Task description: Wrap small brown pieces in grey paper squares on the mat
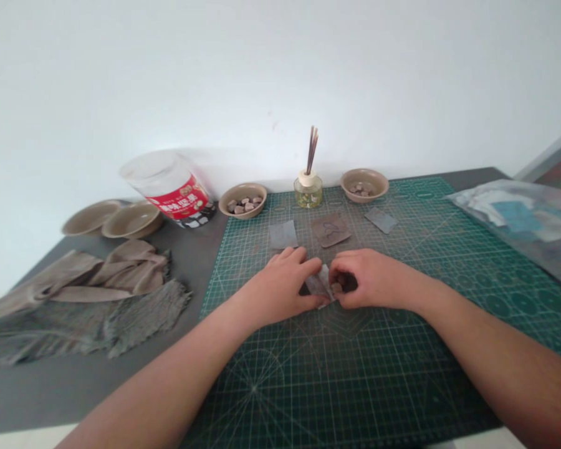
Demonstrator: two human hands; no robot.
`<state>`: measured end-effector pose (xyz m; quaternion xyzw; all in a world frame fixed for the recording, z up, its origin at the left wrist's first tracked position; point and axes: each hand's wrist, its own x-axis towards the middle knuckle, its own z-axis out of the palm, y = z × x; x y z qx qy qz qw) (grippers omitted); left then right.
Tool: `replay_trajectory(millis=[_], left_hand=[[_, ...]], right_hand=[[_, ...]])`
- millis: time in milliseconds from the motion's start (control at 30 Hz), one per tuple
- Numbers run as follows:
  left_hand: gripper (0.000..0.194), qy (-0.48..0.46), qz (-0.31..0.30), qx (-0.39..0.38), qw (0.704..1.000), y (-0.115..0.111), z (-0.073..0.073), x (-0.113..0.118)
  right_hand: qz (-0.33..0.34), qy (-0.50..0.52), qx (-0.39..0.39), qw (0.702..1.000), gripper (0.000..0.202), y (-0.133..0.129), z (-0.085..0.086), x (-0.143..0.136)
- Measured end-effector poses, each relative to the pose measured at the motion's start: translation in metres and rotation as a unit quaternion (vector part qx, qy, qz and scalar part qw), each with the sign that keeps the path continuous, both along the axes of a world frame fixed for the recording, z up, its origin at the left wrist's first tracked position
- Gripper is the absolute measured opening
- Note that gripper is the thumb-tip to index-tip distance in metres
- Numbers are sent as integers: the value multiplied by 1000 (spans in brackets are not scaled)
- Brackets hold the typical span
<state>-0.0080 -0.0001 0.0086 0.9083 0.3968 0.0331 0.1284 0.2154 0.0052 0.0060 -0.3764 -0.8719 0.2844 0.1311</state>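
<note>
Stones (249, 204) anywhere?

Yes, in two bowls (365, 176), on either side of the bottle (308, 193) with sticks (312, 149).

What's the left hand (290, 279) doing?

It grips a thin, pale scrap (318, 284) over the green mat (378, 349). The right hand (371, 279) pinches a small brown stone (337, 289) near it.

Is that stone touching the scrap?

I can't tell. The fingers are partly in the way.

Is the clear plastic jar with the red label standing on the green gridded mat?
No, the jar stands on the dark grey table, left of the mat.
</note>
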Motion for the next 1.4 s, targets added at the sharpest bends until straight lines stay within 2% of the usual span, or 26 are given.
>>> replay_trajectory(millis=[100,300,500,667,800,933,1033,1167,1300,1400], left_hand=[[39,0,-4,2,1000,0,0,1],[38,3,2,0,1000,-1,0,1],[40,3,1,-1,1000,0,0,0],[38,0,2,-3,1000,-1,0,0],[37,-4,5,-5,1000,-1,0,0],[39,-3,8,-1,1000,0,-1,0],[41,0,10,5,1000,0,-2,-1],[42,5,12,7,1000,0,-3,-1],[45,12,15,5,1000,0,-3,-1],[45,14,15,8,1000,-1,-3,-1]], right_hand=[[-38,15,10,999,12,1,-1,0],[19,19,-27,999,17,0,2,2],[18,18,-36,999,21,3,3,4],[-23,30,-1,999,13,3,-1,-1],[6,21,-12,1000,14,2,-1,-1],[-21,15,3,1000,13,2,-1,0],[3,20,-11,1000,15,1,-1,-1],[-31,12,-10,999,15,2,1,1],[-2,-8,-60,998,19,3,5,5],[-6,-7,-53,999,20,2,4,4]])
